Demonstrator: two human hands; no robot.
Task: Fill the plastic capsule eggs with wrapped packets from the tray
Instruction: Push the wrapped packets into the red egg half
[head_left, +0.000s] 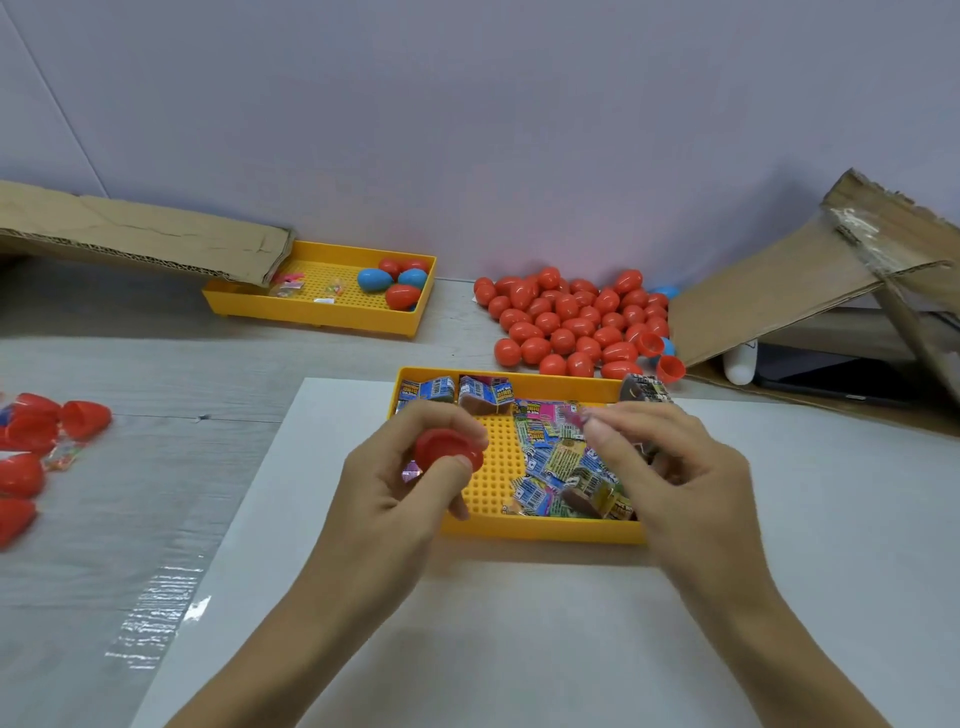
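A yellow perforated tray (540, 531) lies on a white sheet and holds several colourful wrapped packets (558, 467). Over the tray's left side my left hand (387, 501) grips a red capsule egg half (447, 451) between thumb and fingers, and a small shiny packet shows beneath that half. My right hand (670, 467) is over the tray's right side and pinches a small pink, blurred packet (574, 415) at its fingertips. The two hands are a short gap apart.
A pile of closed red eggs (571, 322) lies behind the tray, with open red halves (670, 369) at its right. A second yellow tray (322, 312) at the back left holds red and blue eggs. Red egg halves (31, 447) lie at far left. Cardboard flaps (810, 270) stand at both sides.
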